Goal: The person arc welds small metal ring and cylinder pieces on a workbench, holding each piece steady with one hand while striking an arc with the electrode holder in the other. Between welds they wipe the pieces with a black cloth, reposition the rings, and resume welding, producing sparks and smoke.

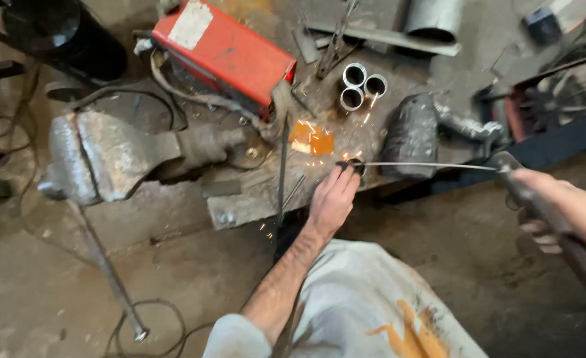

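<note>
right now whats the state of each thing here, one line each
left hand: fingers pinch a small metal ring at the bench edge
small metal ring: held, rod tip touching it, sparks flying
welding rod: level, clamped in the holder
electrode holder: gripped by the right hand
bench vise: nothing seen clamped, handle hanging down
red welder box: lying tilted on the bench
three short tubes: upright, open ends up, touching

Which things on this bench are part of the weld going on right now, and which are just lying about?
In use:
left hand on a small metal ring
right hand gripping the electrode holder
welding rod
sparks

Lying about:
red welder box
vise
three short pipes
large grey pipe
</note>
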